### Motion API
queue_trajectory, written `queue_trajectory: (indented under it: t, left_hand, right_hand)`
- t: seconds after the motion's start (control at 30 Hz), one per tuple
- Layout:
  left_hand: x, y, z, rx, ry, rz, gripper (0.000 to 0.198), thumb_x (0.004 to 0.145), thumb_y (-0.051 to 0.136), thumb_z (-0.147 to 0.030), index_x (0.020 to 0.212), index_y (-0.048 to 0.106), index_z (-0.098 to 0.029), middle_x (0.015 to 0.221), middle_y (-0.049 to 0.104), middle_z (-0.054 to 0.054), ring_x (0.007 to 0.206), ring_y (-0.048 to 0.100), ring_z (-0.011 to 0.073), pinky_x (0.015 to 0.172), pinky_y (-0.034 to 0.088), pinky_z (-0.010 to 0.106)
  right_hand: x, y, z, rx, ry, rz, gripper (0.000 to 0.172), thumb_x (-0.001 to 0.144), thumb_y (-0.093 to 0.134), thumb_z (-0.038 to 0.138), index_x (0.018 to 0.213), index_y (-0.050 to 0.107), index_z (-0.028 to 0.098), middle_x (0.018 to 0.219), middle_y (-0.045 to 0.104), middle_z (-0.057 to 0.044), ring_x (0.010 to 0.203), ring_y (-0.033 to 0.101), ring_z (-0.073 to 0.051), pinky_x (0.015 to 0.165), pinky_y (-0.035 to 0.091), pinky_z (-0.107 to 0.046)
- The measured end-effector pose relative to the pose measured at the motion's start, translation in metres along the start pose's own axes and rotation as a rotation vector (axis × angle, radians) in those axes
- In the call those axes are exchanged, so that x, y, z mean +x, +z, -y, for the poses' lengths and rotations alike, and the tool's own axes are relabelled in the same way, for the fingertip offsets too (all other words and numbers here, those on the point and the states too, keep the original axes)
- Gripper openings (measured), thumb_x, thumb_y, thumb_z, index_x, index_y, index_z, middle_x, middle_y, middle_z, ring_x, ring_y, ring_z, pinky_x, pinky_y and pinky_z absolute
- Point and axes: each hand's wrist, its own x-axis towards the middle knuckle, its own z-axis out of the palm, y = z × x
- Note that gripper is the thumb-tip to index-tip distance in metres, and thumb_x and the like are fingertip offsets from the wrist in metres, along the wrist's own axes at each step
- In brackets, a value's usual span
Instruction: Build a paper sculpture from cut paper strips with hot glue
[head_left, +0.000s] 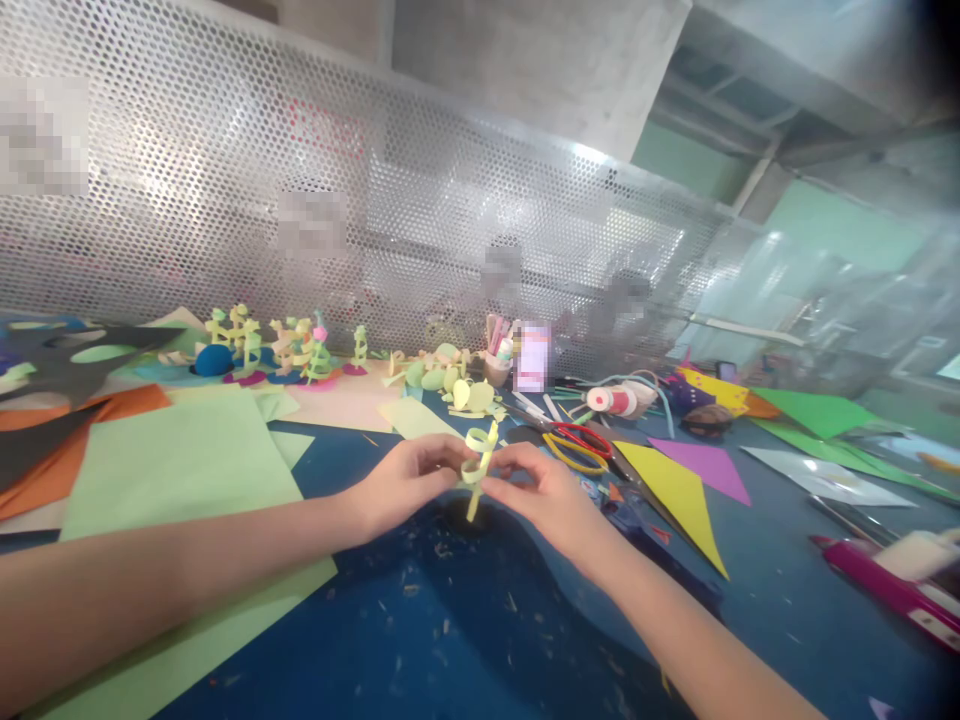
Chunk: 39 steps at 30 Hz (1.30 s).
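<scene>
A small pale yellow paper figure with curled strips (474,470) stands upright over a dark round base (466,517) near the middle of the view. From the left, my left hand (409,482) pinches its curled strip between thumb and fingers. My right hand (546,492) closes its thumb and fingertips on the figure's other side. Red-handled scissors (581,438) and yellow-handled scissors (574,455) lie just beyond my right hand. Beneath and beyond my left forearm is a large light green paper sheet (180,460).
Several similar paper figures (315,355) stand at the back left, beside a blue ball (214,360). A phone (532,357) stands near the perforated metal screen (420,210). Yellow paper (675,495) and a magenta tool (885,590) lie to the right.
</scene>
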Motion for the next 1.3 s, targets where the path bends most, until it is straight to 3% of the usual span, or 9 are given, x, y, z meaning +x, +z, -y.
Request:
queue_trajectory:
  t: [0.17, 0.33, 0.47, 0.6, 0.77, 1.03, 1.1, 1.2, 1.3]
  left_hand:
    - [-0.005, 0.002, -0.008, -0.057, -0.044, 0.024, 0.026, 0.079, 0.055, -0.027, 0.104, 0.058, -0.021, 0.108, 0.063, 0.005, 0.103, 0.056, 0.0204, 0.091, 0.042, 0.036]
    - [-0.005, 0.008, -0.009, -0.125, -0.010, 0.074, 0.027, 0.077, 0.060, -0.028, 0.102, 0.052, -0.019, 0.098, 0.064, 0.004, 0.095, 0.059, 0.0171, 0.084, 0.045, 0.032]
    - [-0.003, 0.009, -0.004, -0.132, -0.047, 0.027, 0.026, 0.079, 0.059, -0.030, 0.100, 0.052, -0.018, 0.091, 0.064, 0.004, 0.087, 0.061, 0.0159, 0.079, 0.047, 0.031]
    - [-0.003, 0.010, 0.000, -0.180, -0.086, -0.048, 0.026, 0.077, 0.061, -0.030, 0.099, 0.055, -0.019, 0.094, 0.065, 0.004, 0.089, 0.060, 0.0164, 0.084, 0.045, 0.032]
    - [-0.002, 0.012, -0.001, -0.281, -0.149, -0.089, 0.022, 0.074, 0.065, -0.029, 0.094, 0.060, -0.020, 0.091, 0.065, 0.001, 0.087, 0.060, 0.0143, 0.083, 0.043, 0.029]
    - [-0.001, 0.011, 0.000, -0.329, -0.178, -0.020, 0.025, 0.071, 0.067, -0.022, 0.095, 0.059, -0.018, 0.094, 0.065, 0.004, 0.090, 0.060, 0.0156, 0.087, 0.042, 0.031]
    - [-0.002, 0.011, -0.001, -0.288, -0.174, 0.006, 0.027, 0.072, 0.064, -0.019, 0.097, 0.058, -0.017, 0.092, 0.065, 0.005, 0.087, 0.060, 0.0161, 0.085, 0.042, 0.032]
    - [-0.003, 0.012, -0.005, -0.231, -0.164, 0.057, 0.032, 0.071, 0.059, -0.013, 0.102, 0.056, -0.017, 0.092, 0.065, 0.005, 0.087, 0.060, 0.0170, 0.084, 0.043, 0.034]
    - [-0.004, 0.011, -0.008, -0.150, -0.141, 0.103, 0.036, 0.070, 0.055, -0.009, 0.104, 0.055, -0.018, 0.095, 0.063, 0.005, 0.091, 0.058, 0.0180, 0.086, 0.042, 0.035]
  right_hand:
    - [0.001, 0.000, 0.000, -0.025, -0.059, -0.088, 0.015, 0.071, 0.065, 0.032, 0.081, 0.064, 0.021, 0.083, 0.057, -0.001, 0.075, 0.055, -0.014, 0.066, 0.050, -0.028]
    - [0.000, 0.003, 0.004, -0.057, -0.093, -0.139, 0.012, 0.071, 0.065, 0.030, 0.077, 0.064, 0.020, 0.082, 0.058, -0.002, 0.071, 0.054, -0.014, 0.062, 0.049, -0.027]
    - [-0.001, 0.006, 0.005, -0.047, -0.072, -0.159, 0.013, 0.071, 0.064, 0.031, 0.076, 0.062, 0.020, 0.083, 0.057, -0.003, 0.073, 0.054, -0.015, 0.063, 0.049, -0.028]
    - [-0.001, 0.008, 0.003, -0.004, -0.051, -0.174, 0.017, 0.071, 0.064, 0.033, 0.075, 0.053, 0.020, 0.075, 0.053, 0.000, 0.070, 0.053, -0.014, 0.060, 0.048, -0.025]
    - [0.000, 0.002, 0.011, 0.027, -0.025, -0.081, 0.016, 0.074, 0.060, 0.033, 0.070, 0.051, 0.020, 0.068, 0.051, 0.003, 0.063, 0.051, -0.012, 0.055, 0.045, -0.022]
    - [-0.017, -0.037, 0.030, -0.272, 0.095, 0.102, 0.013, 0.077, 0.057, 0.035, 0.075, 0.055, 0.023, 0.075, 0.060, 0.001, 0.070, 0.059, -0.015, 0.064, 0.049, -0.028]
    - [-0.031, -0.052, 0.023, -0.412, 0.103, 0.053, 0.015, 0.078, 0.054, 0.038, 0.074, 0.053, 0.023, 0.074, 0.061, 0.000, 0.066, 0.060, -0.016, 0.061, 0.050, -0.029]
    - [-0.058, -0.080, 0.001, -0.720, 0.119, -0.150, 0.019, 0.075, 0.053, 0.042, 0.079, 0.052, 0.024, 0.079, 0.063, -0.005, 0.066, 0.062, -0.021, 0.060, 0.050, -0.034]
    - [-0.083, -0.104, -0.029, -1.034, 0.132, -0.278, 0.036, 0.068, 0.056, 0.047, 0.091, 0.055, 0.019, 0.091, 0.063, -0.013, 0.087, 0.061, -0.032, 0.076, 0.047, -0.046]
